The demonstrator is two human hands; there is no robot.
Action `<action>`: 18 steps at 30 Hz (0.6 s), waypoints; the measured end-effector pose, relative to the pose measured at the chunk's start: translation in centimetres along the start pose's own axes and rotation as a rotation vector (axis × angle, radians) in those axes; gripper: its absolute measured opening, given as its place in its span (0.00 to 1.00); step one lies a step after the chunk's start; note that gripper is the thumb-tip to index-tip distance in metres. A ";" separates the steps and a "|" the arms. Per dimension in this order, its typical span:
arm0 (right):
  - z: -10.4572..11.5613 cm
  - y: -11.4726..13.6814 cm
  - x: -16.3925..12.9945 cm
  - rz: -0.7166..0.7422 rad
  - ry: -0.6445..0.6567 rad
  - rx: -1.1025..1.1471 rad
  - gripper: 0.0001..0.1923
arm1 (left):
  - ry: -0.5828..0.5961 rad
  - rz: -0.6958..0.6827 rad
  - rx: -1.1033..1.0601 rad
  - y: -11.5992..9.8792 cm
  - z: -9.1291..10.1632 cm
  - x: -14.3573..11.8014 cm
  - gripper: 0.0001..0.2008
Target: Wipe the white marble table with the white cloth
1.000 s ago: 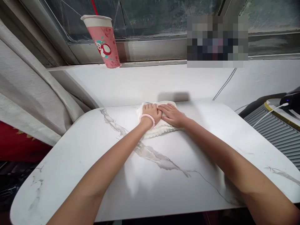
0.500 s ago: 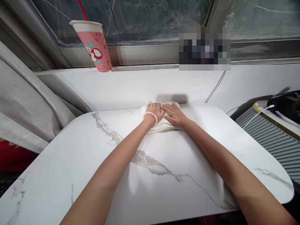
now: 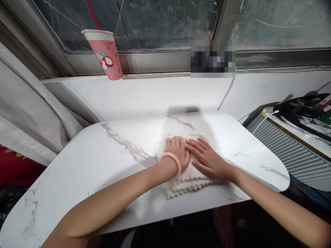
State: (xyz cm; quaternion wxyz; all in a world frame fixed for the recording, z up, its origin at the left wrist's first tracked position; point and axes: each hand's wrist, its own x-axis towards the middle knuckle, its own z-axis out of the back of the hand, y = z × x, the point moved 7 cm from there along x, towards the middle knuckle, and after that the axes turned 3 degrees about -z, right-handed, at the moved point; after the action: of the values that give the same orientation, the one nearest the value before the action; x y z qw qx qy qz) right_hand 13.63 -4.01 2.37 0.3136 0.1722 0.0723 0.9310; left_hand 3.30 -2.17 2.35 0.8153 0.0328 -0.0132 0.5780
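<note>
You are pressing both hands flat, fingers spread and gripping nothing, on a white cloth (image 3: 184, 179) lying near the table's (image 3: 103, 162) front edge: left hand (image 3: 177, 155) beside right hand (image 3: 208, 160). You seem mid-wipe; next calls for steady downward pressure.

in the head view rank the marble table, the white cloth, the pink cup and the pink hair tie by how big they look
1. marble table, by far the largest
2. white cloth under both hands
3. pink cup on the sill; it stands farther off, so the gap to the cloth is unsure
4. pink hair tie on the left wrist, smallest
</note>
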 end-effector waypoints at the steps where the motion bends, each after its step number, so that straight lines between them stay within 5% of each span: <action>1: 0.1 0.8 -0.9 0.004 -0.001 0.009 0.32 | 0.012 -0.026 -0.013 -0.4 -0.1 -1.1 0.31; 9: 2.1 1.6 -7.2 -0.037 0.148 0.148 0.34 | 0.013 -0.255 -0.206 -5.0 -0.5 -7.0 0.39; 14: 3.9 -2.1 -9.2 -0.258 0.189 0.365 0.26 | 0.094 -0.303 -0.285 -8.0 -0.6 -4.8 0.40; 18: 5.3 -5.7 -9.3 -0.453 0.054 0.416 0.14 | 0.118 -0.357 -0.299 -10.3 -0.6 -0.6 0.39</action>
State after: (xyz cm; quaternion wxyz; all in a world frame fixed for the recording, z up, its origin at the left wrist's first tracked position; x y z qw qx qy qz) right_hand 25.69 -5.00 3.40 0.4692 0.1872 0.3062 0.8069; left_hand 12.83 -6.14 1.33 0.8997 -0.1206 -0.0449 0.4170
